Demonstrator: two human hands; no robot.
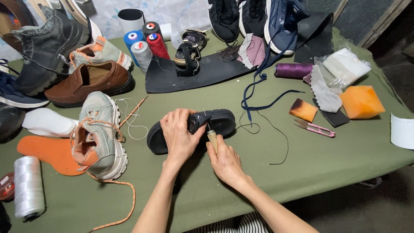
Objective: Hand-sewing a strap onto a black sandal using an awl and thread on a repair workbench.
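Green-clothed table (336,159) — shoes (100,133), thread spools (28,186), orange sponges (361,102), snips (316,128) lie on it.

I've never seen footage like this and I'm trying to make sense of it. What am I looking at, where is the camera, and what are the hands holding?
There is no machine here: a person works with bare hands, and the single picture comes from a camera worn on their head, looking down. The left hand grips a black sandal lying on the green table. The right hand holds a wooden-handled awl against the sandal, with dark thread trailing off to the right. Around them lie a grey and orange sneaker, a brown shoe, thread spools, pink thread snips, orange sponges and a white spool.
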